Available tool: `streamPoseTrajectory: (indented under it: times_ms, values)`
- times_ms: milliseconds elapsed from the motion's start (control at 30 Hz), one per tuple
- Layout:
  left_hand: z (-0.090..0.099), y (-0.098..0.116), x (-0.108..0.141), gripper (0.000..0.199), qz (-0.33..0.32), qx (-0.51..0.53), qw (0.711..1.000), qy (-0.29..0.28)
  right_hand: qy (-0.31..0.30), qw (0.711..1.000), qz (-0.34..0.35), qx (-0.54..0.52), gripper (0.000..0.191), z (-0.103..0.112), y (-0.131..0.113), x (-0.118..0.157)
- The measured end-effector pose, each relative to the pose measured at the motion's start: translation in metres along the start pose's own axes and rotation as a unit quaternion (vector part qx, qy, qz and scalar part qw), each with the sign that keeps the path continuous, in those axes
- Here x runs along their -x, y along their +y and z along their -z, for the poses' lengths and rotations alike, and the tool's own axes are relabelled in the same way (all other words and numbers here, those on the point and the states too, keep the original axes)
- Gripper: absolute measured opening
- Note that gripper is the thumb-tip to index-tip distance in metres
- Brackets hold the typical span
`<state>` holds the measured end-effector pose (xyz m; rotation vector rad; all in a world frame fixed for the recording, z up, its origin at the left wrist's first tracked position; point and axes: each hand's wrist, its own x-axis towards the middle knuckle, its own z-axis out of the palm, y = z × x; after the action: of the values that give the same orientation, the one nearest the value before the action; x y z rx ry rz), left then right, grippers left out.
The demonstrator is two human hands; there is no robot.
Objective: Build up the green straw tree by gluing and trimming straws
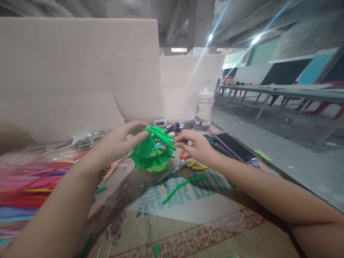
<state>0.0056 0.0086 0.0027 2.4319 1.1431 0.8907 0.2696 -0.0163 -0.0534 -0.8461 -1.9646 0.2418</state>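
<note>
My left hand grips the top of a green pipe-cleaner piece, fingers closed round its peak. Its strands fan down like a thatched roof or umbrella. Directly below it sits a round green-and-yellow thing, partly covered. On the right side, my right hand pinches at the tip of one strand, thumb and forefinger together. Under that hand lie scissors with an orange handle and a pair of yellow handles. A loose, bent green pipe cleaner rests nearer to me.
Coloured pipe cleaners are heaped at left. Behind the hands stand a small digital clock and a clear lidded jar. A phone lies at right. White boards rise at the back. Green scraps dot the printed table covering.
</note>
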Motion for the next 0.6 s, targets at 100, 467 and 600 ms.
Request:
streamPoseTrajectory:
  times_ms: [100, 467, 600]
  values:
    - [-0.001, -0.005, -0.001, 0.053, 0.015, 0.009, 1.0, 0.002, 0.049, 0.995, -0.087, -0.005, 0.018, 0.02, -0.002, -0.007]
    - [-0.006, -0.005, -0.003, 0.054, 0.081, 0.023, 0.995, 0.053, -0.24, 0.941, -0.122, 0.204, 0.031, 0.054, -0.009, -0.008]
    - [-0.01, -0.004, -0.004, 0.052, 0.077, 0.033, 0.995, 0.057, -0.453, 0.89, -0.015, 0.044, 0.034, 0.022, -0.018, 0.014]
